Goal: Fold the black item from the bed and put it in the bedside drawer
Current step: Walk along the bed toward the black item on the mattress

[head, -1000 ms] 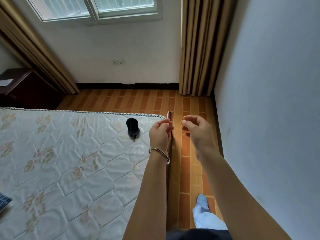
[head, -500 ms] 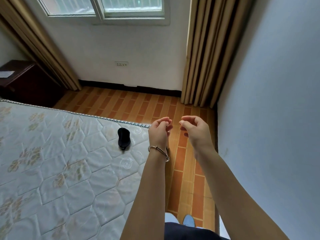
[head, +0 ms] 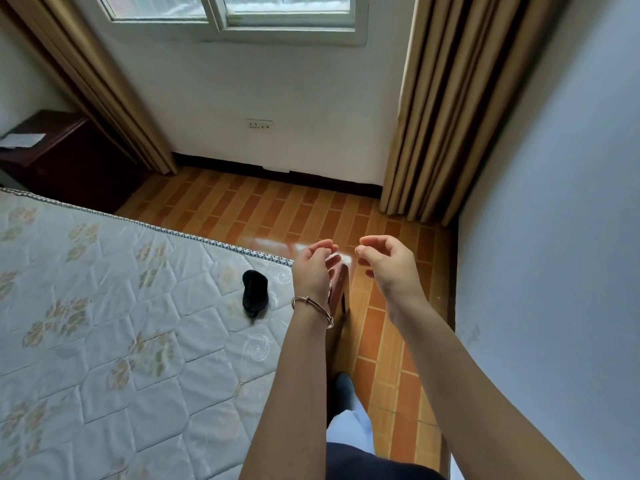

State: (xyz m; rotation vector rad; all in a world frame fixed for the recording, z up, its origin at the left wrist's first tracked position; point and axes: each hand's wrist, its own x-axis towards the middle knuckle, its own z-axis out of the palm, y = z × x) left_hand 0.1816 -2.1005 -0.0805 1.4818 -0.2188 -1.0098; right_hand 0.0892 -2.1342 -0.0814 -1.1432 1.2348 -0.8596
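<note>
In the head view both forearms reach forward past the corner of the bed (head: pixel 104 323), the left hand (head: pixel 313 268) wearing a bracelet (head: pixel 313 306) at its wrist and hanging over the bed's corner, the right hand (head: pixel 389 268) just beside it over the tiled floor (head: pixel 277 209). Each hand is loosely curled with the fingertips (head: pixel 360 251) drawn together, palms turned inward, grasping nothing. The black item (head: pixel 255 294) lies crumpled on the bed near its corner, just left of the left hand and untouched, while a dark bedside cabinet (head: pixel 59 157) stands beyond the bed's far edge, well apart from both hands.
</note>
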